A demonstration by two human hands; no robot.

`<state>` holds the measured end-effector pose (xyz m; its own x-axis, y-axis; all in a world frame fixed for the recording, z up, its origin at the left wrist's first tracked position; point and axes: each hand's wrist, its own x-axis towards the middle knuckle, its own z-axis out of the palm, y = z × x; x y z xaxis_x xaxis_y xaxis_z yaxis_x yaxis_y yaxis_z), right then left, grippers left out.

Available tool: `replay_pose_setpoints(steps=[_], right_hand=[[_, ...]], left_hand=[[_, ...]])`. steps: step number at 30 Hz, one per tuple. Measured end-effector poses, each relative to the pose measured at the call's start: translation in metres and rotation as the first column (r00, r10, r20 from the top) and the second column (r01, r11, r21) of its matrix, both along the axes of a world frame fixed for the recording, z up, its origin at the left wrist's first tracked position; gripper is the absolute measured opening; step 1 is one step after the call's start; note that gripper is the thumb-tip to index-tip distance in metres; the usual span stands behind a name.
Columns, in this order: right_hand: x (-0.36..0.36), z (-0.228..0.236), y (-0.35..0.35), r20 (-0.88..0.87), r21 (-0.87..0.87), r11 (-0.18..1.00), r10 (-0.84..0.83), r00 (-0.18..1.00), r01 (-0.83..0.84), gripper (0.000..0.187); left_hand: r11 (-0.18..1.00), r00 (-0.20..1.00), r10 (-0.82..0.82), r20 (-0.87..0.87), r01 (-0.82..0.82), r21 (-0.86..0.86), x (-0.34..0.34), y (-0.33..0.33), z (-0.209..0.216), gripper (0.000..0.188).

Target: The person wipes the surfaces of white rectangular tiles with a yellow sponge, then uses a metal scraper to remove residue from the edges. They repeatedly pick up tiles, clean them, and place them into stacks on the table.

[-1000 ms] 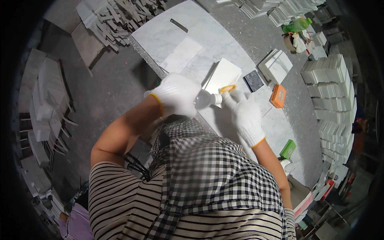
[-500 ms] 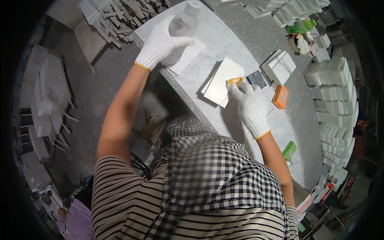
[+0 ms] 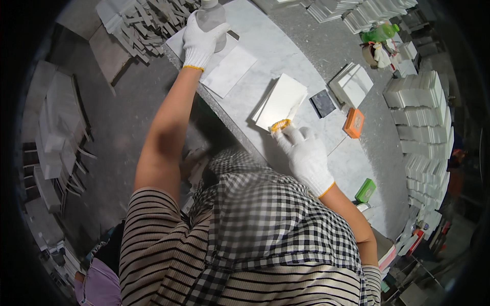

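Note:
My left hand, in a white knit glove with a yellow cuff, is wrapped round a clear bottle with a white cap at the table's far left. Just below it a thin white tile lies flat. My right hand, also gloved, pinches a bunched white cloth with a yellow edge; it looks like a folded glove. The cloth touches the near end of a white tile, which rests slightly askew on another. A small dark square block sits to the right of these tiles.
An orange block and a stack of white tiles stand to the right, with a green block nearer. Tall tile stacks line the right side. Stone strips are piled at far left. A green bottle lies at far right.
My left hand has carried the clear bottle leftward, to the table's far left edge. My right hand has drawn the cloth from the tile's right side to its near end.

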<state>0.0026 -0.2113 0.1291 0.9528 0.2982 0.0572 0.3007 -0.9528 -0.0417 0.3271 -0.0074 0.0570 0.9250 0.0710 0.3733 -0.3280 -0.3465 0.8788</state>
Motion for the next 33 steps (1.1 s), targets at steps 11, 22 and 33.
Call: replay_pose_setpoints(steps=[11,22,33], right_hand=[[0.013,0.018,0.009,-0.049,-0.019,1.0,-0.012,0.999,0.011,0.038],[0.028,0.001,-0.013,0.054,-0.071,0.996,-0.05,0.997,0.053,0.046],[0.029,0.01,0.002,-0.04,0.014,0.998,-0.06,0.997,0.061,0.038]], left_hand=[[0.992,0.99,-0.058,-0.127,0.072,0.108,-0.006,0.02,-0.007,0.096],[0.962,0.998,-0.052,-0.046,0.062,0.265,-0.094,0.015,-0.006,0.058],[0.834,0.834,-0.404,-0.375,0.504,0.223,-0.153,-0.025,0.018,0.047]])
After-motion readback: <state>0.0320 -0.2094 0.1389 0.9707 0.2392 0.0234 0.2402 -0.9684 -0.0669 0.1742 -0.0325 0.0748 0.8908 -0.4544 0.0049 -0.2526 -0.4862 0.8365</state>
